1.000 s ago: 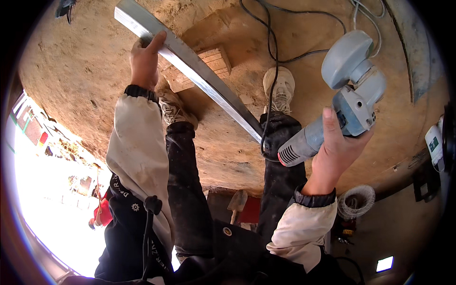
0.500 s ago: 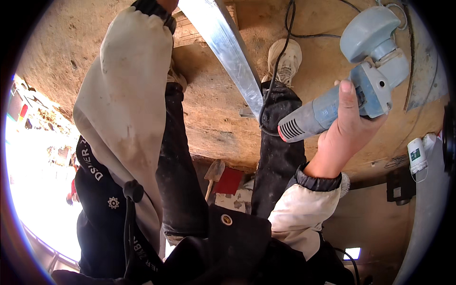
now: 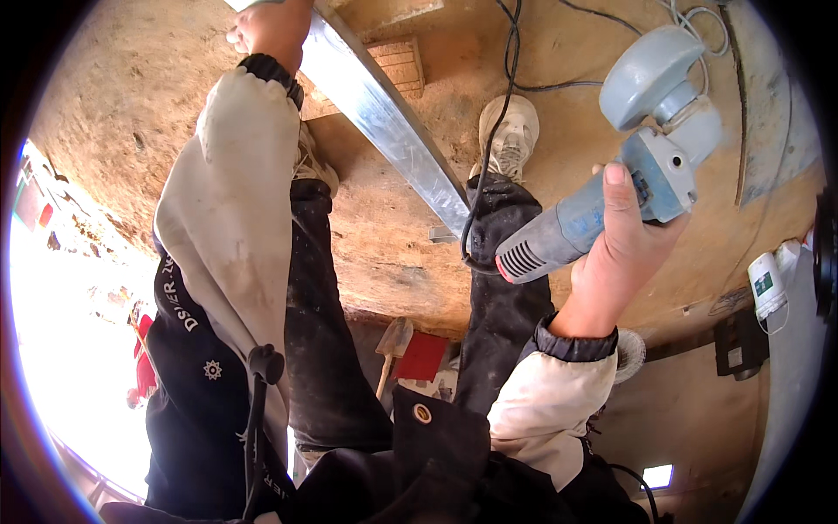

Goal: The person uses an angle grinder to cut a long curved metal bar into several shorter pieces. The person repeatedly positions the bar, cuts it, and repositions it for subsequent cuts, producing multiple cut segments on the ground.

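Head view | two hands apart | left hand [image 3: 271,31] grips one metal bar [image 3: 384,122] | right hand [image 3: 624,253] clamps one angle grinder [image 3: 628,166]

grinder [image 3: 611,196]: grey-blue, round guard up, black cord trailing, tilted, held in right hand [image 3: 620,253] | metal bar [image 3: 384,122]: long, shiny, slanted above plywood floor, gripped by left hand [image 3: 266,26]

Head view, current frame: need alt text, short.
A person standing on a dusty wooden platform grips a grey angle grinder in the right hand, raised clear of a long shiny metal profile that the left hand holds at its far end. The grinder's black cable trails past two dusty shoes.
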Action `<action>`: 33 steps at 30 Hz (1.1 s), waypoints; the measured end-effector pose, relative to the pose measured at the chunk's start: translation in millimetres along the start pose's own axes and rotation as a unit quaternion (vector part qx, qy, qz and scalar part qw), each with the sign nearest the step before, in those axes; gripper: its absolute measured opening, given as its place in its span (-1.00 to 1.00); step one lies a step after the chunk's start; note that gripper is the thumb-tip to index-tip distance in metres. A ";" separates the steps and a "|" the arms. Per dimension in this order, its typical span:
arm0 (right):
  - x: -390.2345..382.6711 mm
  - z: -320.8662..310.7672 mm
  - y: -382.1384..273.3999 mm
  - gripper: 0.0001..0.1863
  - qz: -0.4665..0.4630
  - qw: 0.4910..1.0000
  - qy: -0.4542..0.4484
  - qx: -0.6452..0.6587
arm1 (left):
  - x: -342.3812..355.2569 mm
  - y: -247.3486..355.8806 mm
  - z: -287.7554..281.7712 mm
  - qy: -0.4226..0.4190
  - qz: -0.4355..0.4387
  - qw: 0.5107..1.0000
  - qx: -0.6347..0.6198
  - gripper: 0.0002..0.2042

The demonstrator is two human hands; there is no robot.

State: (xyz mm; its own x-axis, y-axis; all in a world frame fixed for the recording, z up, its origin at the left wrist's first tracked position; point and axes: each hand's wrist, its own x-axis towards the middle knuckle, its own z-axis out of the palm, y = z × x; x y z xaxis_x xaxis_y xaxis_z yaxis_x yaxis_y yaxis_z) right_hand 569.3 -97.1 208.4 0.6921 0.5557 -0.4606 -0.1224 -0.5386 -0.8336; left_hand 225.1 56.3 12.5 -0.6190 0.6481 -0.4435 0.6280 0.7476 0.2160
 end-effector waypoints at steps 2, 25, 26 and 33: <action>9.3 7.3 -9.9 -0.32 -0.001 0.999 -0.051 0.014 | 12.9 -8.9 -12.0 0.004 0.033 0.998 0.051 0.21; 203.7 -142.1 -428.5 0.01 -0.473 0.535 0.012 -0.700 | -535.9 -167.7 -177.1 -0.146 -0.198 0.929 -0.278 -0.66; 206.4 -139.1 -443.9 0.02 -0.491 0.568 -0.025 -0.660 | -554.2 -174.5 -161.8 -0.144 -0.238 0.917 -0.286 -0.67; 195.8 -14.5 -362.2 0.06 -0.434 0.633 -0.397 -0.503 | -647.5 -163.4 -23.7 -0.140 -0.399 0.832 -0.360 -0.65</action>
State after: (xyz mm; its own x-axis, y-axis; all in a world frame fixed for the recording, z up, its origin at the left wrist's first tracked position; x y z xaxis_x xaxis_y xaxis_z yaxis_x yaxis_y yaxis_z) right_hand 759.5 197.6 424.6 -0.4377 0.8463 -0.3035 0.8504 0.2801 -0.4455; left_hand 512.1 -482.1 285.0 -0.5064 -0.0799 -0.8586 -0.4383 0.8814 0.1764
